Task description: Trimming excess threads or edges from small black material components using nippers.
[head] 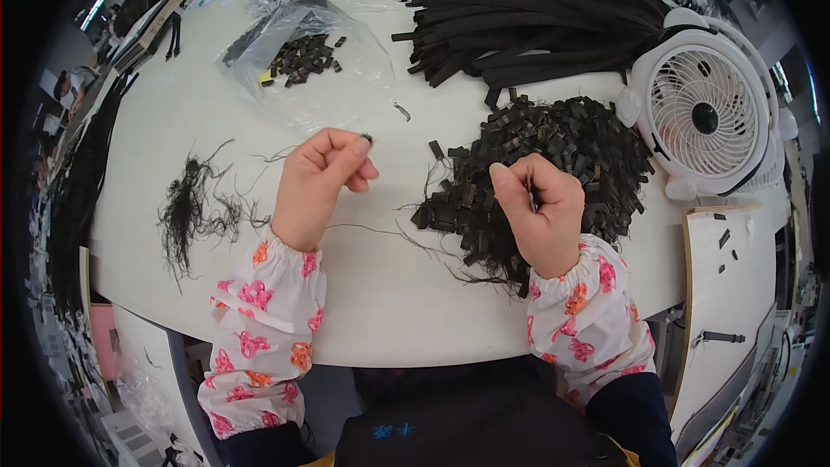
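Note:
My left hand [324,172] is raised above the middle of the white table. A small dark piece [367,139] shows between its thumb and forefinger; too little of it is visible to name. My right hand [541,207] is curled in front of a large heap of short black strap pieces [570,136] with loose threads. A thin, dark metal-looking tool [530,189] sits in its grip, mostly hidden by the fingers. To the left of my left hand lies a tangle of black thread [185,217].
A clear plastic bag [353,100] with small black pieces [305,58] lies beyond my left hand. Long black straps [538,19] are piled at the back. A white fan [703,110] stands at the right, above a lower board [726,305] with scattered bits.

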### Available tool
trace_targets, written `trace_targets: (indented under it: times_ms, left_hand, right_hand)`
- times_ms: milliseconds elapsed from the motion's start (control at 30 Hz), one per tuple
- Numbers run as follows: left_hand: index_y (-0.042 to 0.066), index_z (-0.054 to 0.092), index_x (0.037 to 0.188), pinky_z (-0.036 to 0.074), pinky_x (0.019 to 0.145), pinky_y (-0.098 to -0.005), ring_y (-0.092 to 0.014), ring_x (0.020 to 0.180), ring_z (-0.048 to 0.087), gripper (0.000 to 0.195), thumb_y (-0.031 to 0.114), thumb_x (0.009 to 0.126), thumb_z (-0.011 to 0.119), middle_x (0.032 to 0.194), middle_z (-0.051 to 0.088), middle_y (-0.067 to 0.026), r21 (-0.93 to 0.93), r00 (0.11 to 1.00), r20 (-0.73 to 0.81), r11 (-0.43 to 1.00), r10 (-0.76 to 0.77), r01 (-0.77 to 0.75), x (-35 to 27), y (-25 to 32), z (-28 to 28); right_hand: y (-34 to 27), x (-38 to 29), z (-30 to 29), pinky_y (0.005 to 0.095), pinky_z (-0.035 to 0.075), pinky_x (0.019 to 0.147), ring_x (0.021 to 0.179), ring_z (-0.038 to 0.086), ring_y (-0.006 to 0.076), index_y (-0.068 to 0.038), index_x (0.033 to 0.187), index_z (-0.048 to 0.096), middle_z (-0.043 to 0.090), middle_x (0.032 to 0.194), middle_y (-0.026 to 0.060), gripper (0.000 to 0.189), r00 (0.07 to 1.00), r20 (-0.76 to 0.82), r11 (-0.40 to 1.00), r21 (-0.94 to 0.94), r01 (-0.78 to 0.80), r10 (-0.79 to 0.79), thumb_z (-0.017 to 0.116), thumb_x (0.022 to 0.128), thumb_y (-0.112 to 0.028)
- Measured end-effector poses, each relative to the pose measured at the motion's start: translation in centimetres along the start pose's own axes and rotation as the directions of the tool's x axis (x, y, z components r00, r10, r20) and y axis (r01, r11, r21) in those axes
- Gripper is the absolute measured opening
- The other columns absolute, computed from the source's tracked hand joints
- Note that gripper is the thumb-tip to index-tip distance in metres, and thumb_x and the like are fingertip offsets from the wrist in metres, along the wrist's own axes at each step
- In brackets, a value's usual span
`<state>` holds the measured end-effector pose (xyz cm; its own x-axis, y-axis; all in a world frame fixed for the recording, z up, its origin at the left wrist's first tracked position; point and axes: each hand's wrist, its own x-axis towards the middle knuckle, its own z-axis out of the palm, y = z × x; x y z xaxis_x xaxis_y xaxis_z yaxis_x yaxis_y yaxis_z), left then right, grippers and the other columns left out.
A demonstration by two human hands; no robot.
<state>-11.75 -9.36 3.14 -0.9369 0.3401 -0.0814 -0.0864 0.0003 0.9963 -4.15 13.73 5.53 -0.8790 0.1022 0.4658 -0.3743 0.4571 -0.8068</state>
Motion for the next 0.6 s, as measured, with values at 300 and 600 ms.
trace_targets:
  times_ms: [300,600]
  left_hand:
    - [0.003,0.06,0.105,0.047,0.071,-0.0229,-0.011,0.074,0.059,0.018,0.012,0.091,0.052,0.092,0.063,-0.0051,0.207,0.994,-0.086,0.977,0.068,-0.049,0.8,0.0,1.7]
    - [0.006,0.058,0.089,0.047,0.07,-0.0341,-0.027,0.085,0.056,0.016,0.004,0.074,0.063,0.09,0.057,-0.0075,0.764,0.831,0.364,0.375,0.421,-0.525,4.2,-1.8,5.5]
  right_hand:
    - [0.4,-0.3,-1.1,0.0161,0.038,0.054,0.063,0.051,0.0019,0.0,0.094,0.061,0.061,0.073,0.0015,0.015,0.997,-0.029,0.977,0.202,-0.067,0.074,0.062,0.08,0.004]
    - [0.3,-2.6,1.0,0.026,0.047,0.048,0.054,0.06,0.0149,-0.006,0.085,0.058,0.057,0.068,0.0016,0.031,0.868,0.389,0.946,0.031,0.324,-0.31,0.063,0.057,0.008]
